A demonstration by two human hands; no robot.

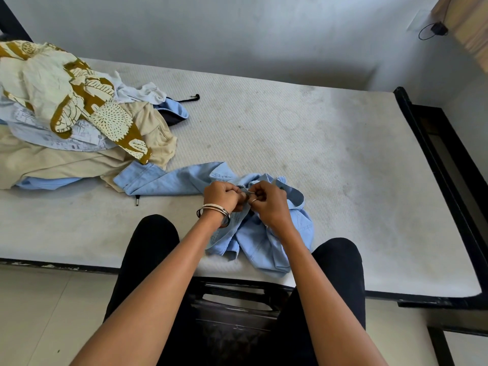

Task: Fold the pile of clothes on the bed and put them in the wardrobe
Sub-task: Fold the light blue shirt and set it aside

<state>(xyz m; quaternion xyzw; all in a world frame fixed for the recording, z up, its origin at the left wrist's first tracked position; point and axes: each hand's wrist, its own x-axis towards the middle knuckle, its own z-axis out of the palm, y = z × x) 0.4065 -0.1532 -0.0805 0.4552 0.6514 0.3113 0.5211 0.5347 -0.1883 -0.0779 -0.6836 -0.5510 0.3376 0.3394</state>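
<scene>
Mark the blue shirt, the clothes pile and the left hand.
blue shirt [169,178]: head view, outstretched sleeve.
clothes pile [79,154]: head view, beige garment.
left hand [223,195]: head view, back of hand.

Two hands at work here, the left hand [224,195] and the right hand [266,204], both on one light blue denim shirt [169,178]. Two metal bangles [215,210] circle the left wrist, one ring [254,200] sits on a right finger. Far left of the hands, one heap of crumpled clothes [79,122]: at least five garments, exact count unclear. One white mattress bed [317,133] under it all.
</scene>
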